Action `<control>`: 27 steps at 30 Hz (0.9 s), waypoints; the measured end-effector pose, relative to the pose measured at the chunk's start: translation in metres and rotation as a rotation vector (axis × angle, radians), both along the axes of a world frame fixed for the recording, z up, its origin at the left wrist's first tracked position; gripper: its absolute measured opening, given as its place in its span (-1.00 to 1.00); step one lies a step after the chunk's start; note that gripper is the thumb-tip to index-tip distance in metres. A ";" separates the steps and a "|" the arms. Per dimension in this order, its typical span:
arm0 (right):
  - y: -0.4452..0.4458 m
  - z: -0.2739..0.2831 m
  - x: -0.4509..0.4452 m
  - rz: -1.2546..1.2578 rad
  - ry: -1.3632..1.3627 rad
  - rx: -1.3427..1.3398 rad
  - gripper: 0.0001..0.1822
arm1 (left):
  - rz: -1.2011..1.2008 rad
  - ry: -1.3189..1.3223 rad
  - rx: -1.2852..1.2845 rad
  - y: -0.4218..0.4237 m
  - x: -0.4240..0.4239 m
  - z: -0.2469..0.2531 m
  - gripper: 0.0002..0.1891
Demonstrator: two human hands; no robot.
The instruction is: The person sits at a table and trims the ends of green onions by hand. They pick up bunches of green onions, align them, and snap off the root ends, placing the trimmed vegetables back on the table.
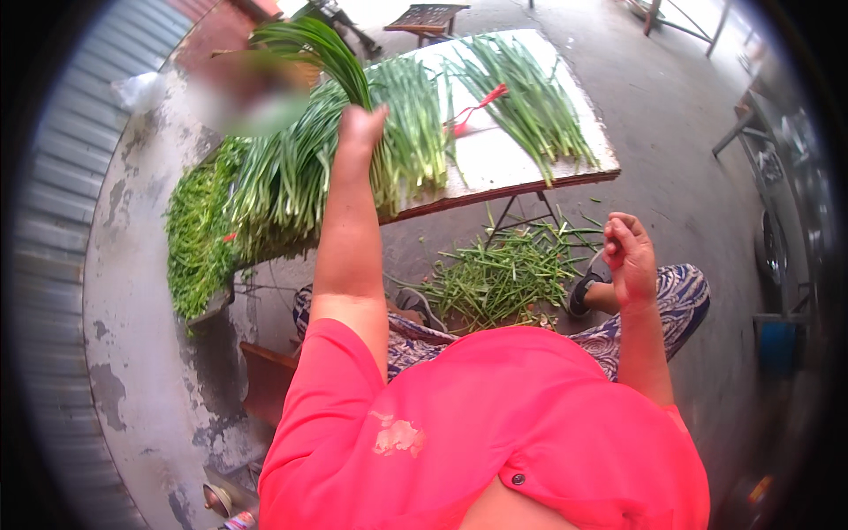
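My left hand [361, 124] grips a bunch of long green leafy stalks [331, 56], raised over the left part of a white-topped table [490, 159]. Beneath it lie thick rows of similar stalks [285, 179], their pale ends towards me. More stalks [530, 99] are spread on the table's right part, beside a red tie [480, 109]. My right hand [628, 248] is raised above my knee with its fingers curled; whether something small is between them cannot be told.
Cut green scraps [503, 275] are heaped on the floor between my feet. Leafy greens [199, 232] lie at the table's left. A wooden stool [427, 18] stands beyond the table, and metal shelving [762, 139] at the far right.
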State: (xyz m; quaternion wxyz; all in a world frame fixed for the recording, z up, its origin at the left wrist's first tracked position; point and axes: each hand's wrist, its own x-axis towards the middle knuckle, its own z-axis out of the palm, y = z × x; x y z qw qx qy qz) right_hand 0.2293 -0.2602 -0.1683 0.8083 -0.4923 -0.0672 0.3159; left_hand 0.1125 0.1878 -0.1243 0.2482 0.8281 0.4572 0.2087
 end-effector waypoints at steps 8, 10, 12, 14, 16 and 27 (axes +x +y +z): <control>0.009 0.007 0.031 0.042 -0.362 -0.269 -0.81 | 0.202 0.287 0.164 -0.055 0.014 0.004 -0.14; 0.029 0.004 0.050 0.030 -0.648 -0.360 -0.69 | 0.183 0.290 0.321 -0.078 0.019 0.020 -0.09; 0.060 -0.003 0.079 -0.021 -0.957 -0.484 -0.54 | -0.160 -0.038 0.275 -0.091 0.033 0.014 -0.29; 0.092 -0.012 0.111 -0.123 -1.212 -0.723 -0.42 | -0.456 -0.110 -0.005 -0.115 0.057 -0.001 -0.42; 0.124 -0.006 0.118 -0.114 -1.336 -0.985 -0.37 | -0.532 0.183 0.021 -0.130 0.064 -0.012 -0.48; 0.177 0.021 0.154 0.373 -1.282 -1.252 -0.31 | -0.574 0.068 0.312 -0.154 0.091 -0.040 -0.55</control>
